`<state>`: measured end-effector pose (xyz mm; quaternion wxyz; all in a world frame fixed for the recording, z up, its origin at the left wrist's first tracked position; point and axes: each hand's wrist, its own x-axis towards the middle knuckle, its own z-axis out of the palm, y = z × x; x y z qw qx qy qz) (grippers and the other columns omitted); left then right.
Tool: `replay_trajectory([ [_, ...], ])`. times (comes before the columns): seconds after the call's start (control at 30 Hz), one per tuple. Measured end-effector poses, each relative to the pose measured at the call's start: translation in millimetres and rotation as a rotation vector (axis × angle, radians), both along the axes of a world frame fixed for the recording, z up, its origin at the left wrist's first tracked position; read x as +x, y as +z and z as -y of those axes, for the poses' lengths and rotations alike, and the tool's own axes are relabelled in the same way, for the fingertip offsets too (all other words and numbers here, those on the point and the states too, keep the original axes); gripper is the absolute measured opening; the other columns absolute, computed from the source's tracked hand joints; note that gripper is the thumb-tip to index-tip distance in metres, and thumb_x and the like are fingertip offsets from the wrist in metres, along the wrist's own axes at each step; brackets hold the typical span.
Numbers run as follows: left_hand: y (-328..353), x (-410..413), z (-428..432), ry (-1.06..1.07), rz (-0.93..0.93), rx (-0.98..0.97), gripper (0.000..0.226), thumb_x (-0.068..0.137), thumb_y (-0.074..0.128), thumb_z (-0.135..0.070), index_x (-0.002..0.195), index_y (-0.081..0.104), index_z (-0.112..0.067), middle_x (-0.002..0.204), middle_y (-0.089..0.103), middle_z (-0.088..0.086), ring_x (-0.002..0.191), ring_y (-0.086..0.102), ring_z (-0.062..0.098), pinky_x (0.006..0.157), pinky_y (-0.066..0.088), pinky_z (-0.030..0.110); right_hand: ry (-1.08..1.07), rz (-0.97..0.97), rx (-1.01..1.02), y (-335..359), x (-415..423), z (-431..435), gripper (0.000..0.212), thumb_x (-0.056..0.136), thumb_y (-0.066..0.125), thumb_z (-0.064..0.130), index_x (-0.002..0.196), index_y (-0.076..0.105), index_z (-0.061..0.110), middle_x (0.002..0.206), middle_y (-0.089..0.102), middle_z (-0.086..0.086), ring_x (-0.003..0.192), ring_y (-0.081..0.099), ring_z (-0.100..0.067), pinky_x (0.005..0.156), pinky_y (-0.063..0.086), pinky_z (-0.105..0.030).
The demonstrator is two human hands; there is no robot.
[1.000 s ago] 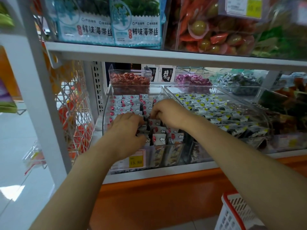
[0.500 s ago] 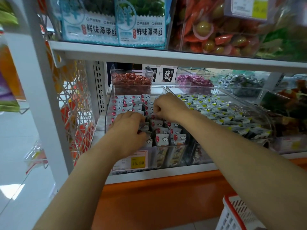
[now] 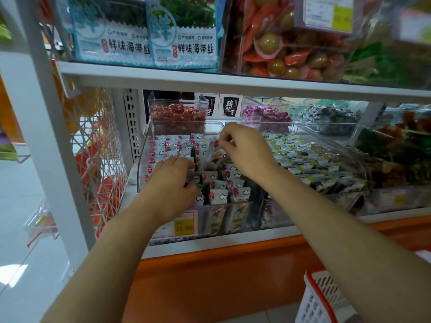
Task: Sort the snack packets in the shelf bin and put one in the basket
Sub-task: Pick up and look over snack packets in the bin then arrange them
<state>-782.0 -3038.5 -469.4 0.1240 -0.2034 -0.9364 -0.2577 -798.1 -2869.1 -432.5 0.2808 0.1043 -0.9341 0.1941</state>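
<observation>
The white shelf [image 3: 210,82] is full of food. On it sits a clear bin [image 3: 141,164] with rows of snack packets [image 3: 219,195], white ones with red dots and little clouds. The basket [image 3: 314,304], white with a red rim, waits low down on the right, well apart from the bin, and only a corner of it shows. Both arms reach into the bin. A second ago the right hand [image 3: 248,149] was down among the rows with its knuckles up. Now it is higher and farther back, and its finger and thumb pinch the top edge of one lifted packet [image 3: 213,156]. That packet tilts up out of the row, with its lower end still down between the others. The left hand [image 3: 173,183] stays in about the same place near the front of the bin. Its fingers are curled into the snack packets and seem to grip a few of them, maybe to keep them from tipping over. So the big change is that one packet is coming free. I think the sorting is nearly done and this could be the packet picked for the basket. It is not there yet. It is still over the bin, and the right hand has to carry it down and to the right. A yellow price tag [image 3: 184,227] sticks on the front of the bin, just under the left wrist.
</observation>
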Motion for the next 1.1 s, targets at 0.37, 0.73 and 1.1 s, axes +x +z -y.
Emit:
replay_trajectory([
  [0.37,7.2,6.9,-7.1,-0.016,-0.11,0.328,0.041,0.095,0.048,-0.023,0.135,0.047,-0.014,0.128,0.052,0.004,0.104,0.051,0.014,0.085,0.043,0.024,-0.036,-0.112,-0.743,-7.1,59.7,-31.2,0.009,0.095,0.051,0.01,0.087,0.054,0.009,0.082,0.064,-0.006,0.056,0.062,-0.01,0.053,0.054,-0.026],
  [0.73,9.1,18.3,-12.7,-0.059,0.359,0.821,0.017,0.094,0.05,-0.031,0.092,0.065,-0.024,0.082,0.063,0.006,0.071,0.06,0.011,0.056,0.05,0.018,0.236,0.282,-1.458,-26.7,71.7,-30.4,0.013,0.087,0.06,0.006,0.076,0.067,0.008,0.073,0.072,-0.005,0.062,0.069,-0.014,0.052,0.052,-0.02],
  [1.1,12.8,20.1,-12.5,-0.095,0.62,1.219,0.018,0.089,0.056,-0.026,0.082,0.056,-0.008,0.066,0.048,0.003,0.05,0.046,0.009,0.043,0.043,0.016,0.307,0.512,-1.792,-29.1,69.0,-32.4,0.02,0.07,0.065,0.012,0.087,0.064,0.002,0.057,0.064,-0.005,0.047,0.06,-0.008,0.041,0.048,-0.017],
])
